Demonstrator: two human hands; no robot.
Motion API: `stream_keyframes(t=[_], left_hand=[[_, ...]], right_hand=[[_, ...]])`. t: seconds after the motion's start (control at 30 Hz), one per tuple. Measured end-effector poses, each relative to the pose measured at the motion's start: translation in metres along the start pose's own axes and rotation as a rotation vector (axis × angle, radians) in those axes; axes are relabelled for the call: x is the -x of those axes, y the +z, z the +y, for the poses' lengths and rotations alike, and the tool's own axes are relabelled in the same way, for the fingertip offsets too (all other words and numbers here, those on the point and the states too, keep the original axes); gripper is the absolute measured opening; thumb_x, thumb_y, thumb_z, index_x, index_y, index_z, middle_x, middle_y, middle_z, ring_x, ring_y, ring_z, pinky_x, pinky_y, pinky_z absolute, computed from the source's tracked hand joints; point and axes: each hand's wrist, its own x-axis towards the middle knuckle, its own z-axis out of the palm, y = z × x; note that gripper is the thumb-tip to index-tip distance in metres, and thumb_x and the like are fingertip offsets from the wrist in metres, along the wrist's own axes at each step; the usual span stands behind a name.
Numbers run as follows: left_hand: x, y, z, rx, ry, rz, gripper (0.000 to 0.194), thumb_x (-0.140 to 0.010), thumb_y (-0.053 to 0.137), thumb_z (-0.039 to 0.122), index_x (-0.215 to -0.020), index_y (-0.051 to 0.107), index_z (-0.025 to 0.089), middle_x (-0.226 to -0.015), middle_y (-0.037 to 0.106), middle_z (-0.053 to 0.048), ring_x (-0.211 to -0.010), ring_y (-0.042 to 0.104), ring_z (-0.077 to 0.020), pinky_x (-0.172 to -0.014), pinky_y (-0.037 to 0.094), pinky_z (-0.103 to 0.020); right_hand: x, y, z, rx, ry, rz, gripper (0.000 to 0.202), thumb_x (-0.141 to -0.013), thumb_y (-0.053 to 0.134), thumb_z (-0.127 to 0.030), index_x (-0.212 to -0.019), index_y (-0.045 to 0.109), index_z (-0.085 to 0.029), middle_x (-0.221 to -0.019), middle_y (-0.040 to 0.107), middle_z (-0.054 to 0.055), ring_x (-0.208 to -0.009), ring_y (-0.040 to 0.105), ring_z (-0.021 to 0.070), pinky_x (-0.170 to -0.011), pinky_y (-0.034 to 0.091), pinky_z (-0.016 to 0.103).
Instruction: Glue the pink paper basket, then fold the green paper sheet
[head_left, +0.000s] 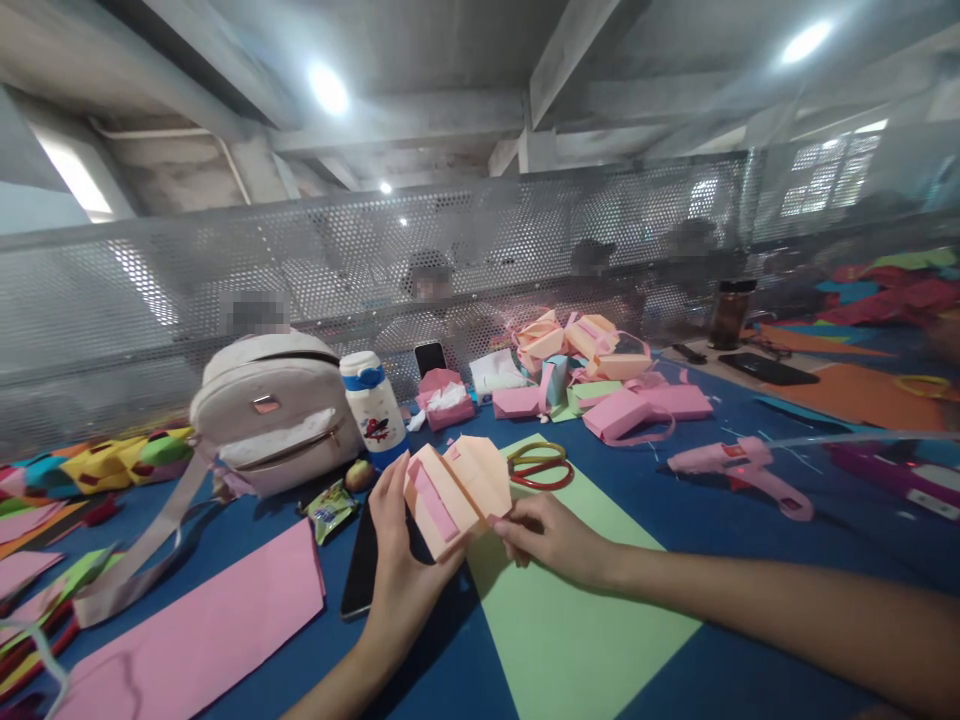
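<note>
A small peach paper bag (480, 470) with a pink strip (435, 503) across its front is held up over the table. My left hand (397, 545) wraps round its left side and base, thumb and fingers on either side. With the fingertips pinched, my right hand (544, 535) grips the bag's lower right edge. Beneath lies a light green sheet (592, 630), and scissors (540, 465) with red and yellow-green handles rest at its far end. A dark phone (360, 575) lies partly hidden behind my left hand.
A white backpack (277, 410) and a water bottle (373, 405) stand at back left. Finished-looking paper bags (637, 410) pile up at the back. A pink glue gun (742, 470) lies on the right. Folded pink paper (210, 620) covers the front left. A perforated metal screen (480, 230) borders the table.
</note>
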Motion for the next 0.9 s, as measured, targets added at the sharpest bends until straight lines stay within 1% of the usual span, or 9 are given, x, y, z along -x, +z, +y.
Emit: stream_keyframes(t=[0.1, 0.27, 0.43, 0.53, 0.63, 0.7, 0.77, 0.83, 0.9], left_hand=[[0.000, 0.000, -0.001, -0.007, 0.019, -0.008, 0.082, -0.081, 0.075, 0.037, -0.149, 0.030, 0.030, -0.148, 0.034, -0.011, -0.141, 0.030, -0.0345, -0.113, 0.031, -0.054], [0.001, -0.001, -0.001, -0.002, 0.029, -0.013, 0.081, -0.081, 0.075, 0.036, -0.149, 0.030, 0.030, -0.148, 0.035, -0.011, -0.141, 0.031, -0.0336, -0.115, 0.028, -0.054], [0.001, 0.000, 0.000, 0.020, 0.007, -0.016, 0.080, -0.082, 0.074, 0.038, -0.149, 0.031, 0.030, -0.149, 0.034, -0.011, -0.141, 0.030, -0.0337, -0.116, 0.027, -0.054], [0.001, 0.000, -0.001, 0.028, 0.010, -0.048, 0.085, -0.081, 0.074, 0.042, -0.151, 0.026, 0.031, -0.150, 0.032, -0.012, -0.142, 0.028, -0.0352, -0.116, 0.025, -0.057], [0.004, -0.001, -0.005, 0.083, 0.000, -0.088, 0.094, -0.079, 0.076, 0.050, -0.153, 0.021, 0.032, -0.151, 0.030, -0.013, -0.142, 0.028, -0.0368, -0.115, 0.025, -0.058], [0.007, -0.002, -0.009, 0.148, -0.028, -0.104, 0.087, -0.084, 0.069, 0.053, -0.154, 0.021, 0.031, -0.152, 0.029, -0.013, -0.142, 0.029, -0.0360, -0.116, 0.026, -0.056], [0.008, -0.004, -0.014, 0.201, -0.073, -0.089, 0.070, -0.094, 0.055, 0.052, -0.153, 0.024, 0.031, -0.149, 0.033, -0.012, -0.140, 0.034, -0.0337, -0.115, 0.028, -0.054], [0.005, -0.007, -0.016, 0.222, -0.113, -0.049, 0.056, -0.099, 0.044, 0.048, -0.150, 0.029, 0.030, -0.144, 0.038, -0.012, -0.133, 0.042, -0.0317, -0.112, 0.032, -0.054], [-0.003, -0.012, -0.012, 0.185, -0.110, 0.004, 0.052, -0.100, 0.044, 0.045, -0.147, 0.033, 0.029, -0.139, 0.041, -0.012, -0.127, 0.046, -0.0308, -0.109, 0.035, -0.053]], right_hand=[[0.000, 0.000, -0.001, 0.003, -0.004, -0.010, 0.050, -0.094, 0.053, -0.056, -0.064, 0.062, -0.017, -0.060, 0.059, 0.001, -0.056, 0.056, 0.0129, -0.058, 0.044, 0.025], [-0.001, 0.001, 0.004, 0.003, -0.007, -0.012, 0.050, -0.094, 0.052, -0.059, -0.074, 0.068, -0.016, -0.067, 0.064, 0.004, -0.057, 0.058, 0.0140, -0.058, 0.046, 0.026], [-0.001, 0.001, 0.002, -0.007, -0.037, 0.000, 0.048, -0.093, 0.053, -0.059, -0.080, 0.067, -0.015, -0.071, 0.064, 0.004, -0.056, 0.057, 0.0132, -0.057, 0.047, 0.026], [-0.001, 0.001, -0.003, -0.017, -0.051, 0.031, 0.050, -0.093, 0.051, -0.060, -0.076, 0.064, -0.016, -0.069, 0.062, 0.003, -0.054, 0.056, 0.0122, -0.055, 0.047, 0.025], [-0.003, -0.001, -0.005, 0.009, -0.060, 0.080, 0.051, -0.094, 0.048, -0.060, -0.072, 0.062, -0.016, -0.065, 0.061, 0.002, -0.052, 0.054, 0.0123, -0.054, 0.046, 0.025], [-0.005, -0.006, -0.005, 0.056, -0.063, 0.098, 0.051, -0.095, 0.047, -0.057, -0.072, 0.064, -0.015, -0.066, 0.062, 0.004, -0.052, 0.055, 0.0129, -0.053, 0.045, 0.025], [-0.008, -0.015, -0.006, 0.126, -0.069, 0.082, 0.048, -0.095, 0.047, -0.051, -0.074, 0.067, -0.013, -0.067, 0.065, 0.005, -0.055, 0.056, 0.0136, -0.053, 0.044, 0.025], [-0.012, -0.026, -0.009, 0.215, -0.086, 0.019, 0.042, -0.094, 0.050, -0.044, -0.075, 0.071, -0.013, -0.069, 0.067, 0.006, -0.058, 0.057, 0.0141, -0.054, 0.042, 0.024], [-0.015, -0.037, -0.016, 0.315, -0.116, -0.071, 0.035, -0.091, 0.055, -0.038, -0.073, 0.074, -0.013, -0.070, 0.068, 0.005, -0.062, 0.057, 0.0142, -0.056, 0.040, 0.023]])
